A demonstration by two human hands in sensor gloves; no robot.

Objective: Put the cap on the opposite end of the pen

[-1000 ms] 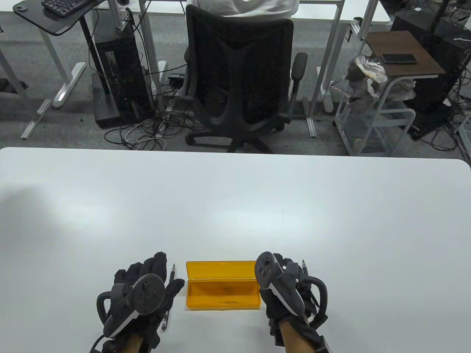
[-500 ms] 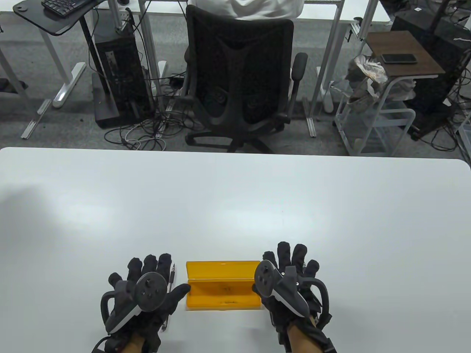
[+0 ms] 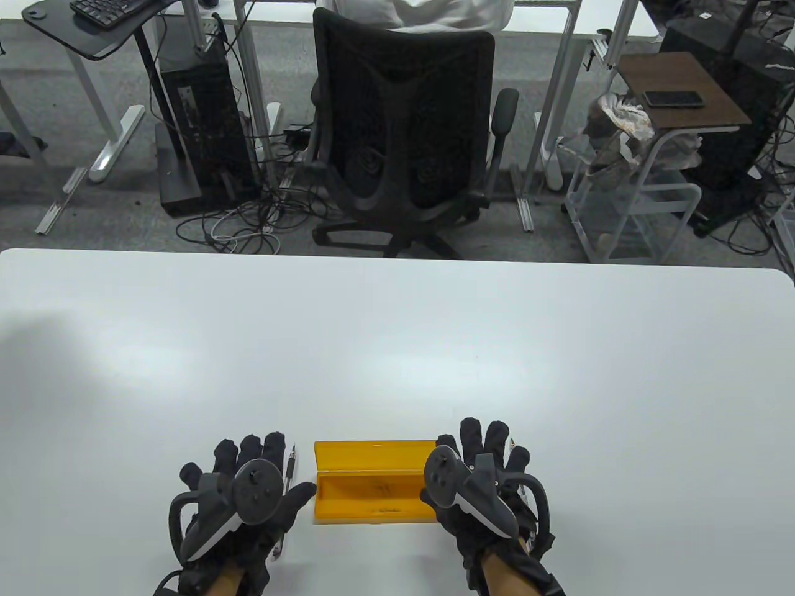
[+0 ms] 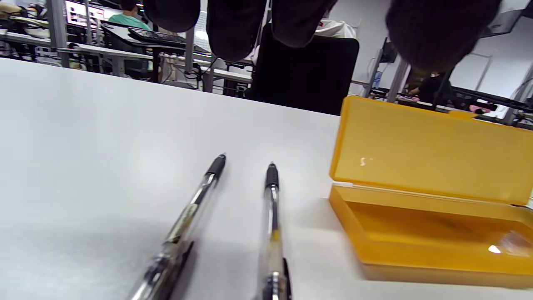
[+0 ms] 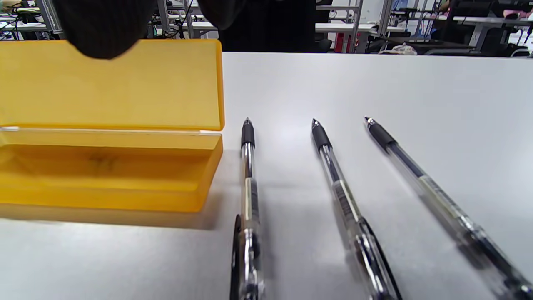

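Note:
Two clear pens (image 4: 195,204) (image 4: 271,208) lie on the white table under my left hand (image 3: 279,478), bare tips pointing away; one shows beside the index finger (image 3: 290,462). Three more pens (image 5: 248,166) (image 5: 333,171) (image 5: 408,162) lie under my right hand (image 3: 438,469), bare tips pointing away, with dark clips at their near ends. Both hands are open with fingers spread, palms down above the pens, and hold nothing. Their fingertips hang in at the top of the left wrist view (image 4: 233,25) and the right wrist view (image 5: 104,25).
An open orange pen case (image 3: 372,496) sits between the hands, lid standing up at the back, and looks empty (image 4: 429,233) (image 5: 108,166). The white table (image 3: 397,347) stretches away beyond it. A black office chair (image 3: 404,124) stands past the far edge.
Both hands have gone from curled and tilted to flat with fingers spread. The right hand then drew slightly back and left. The pens and case have not moved.

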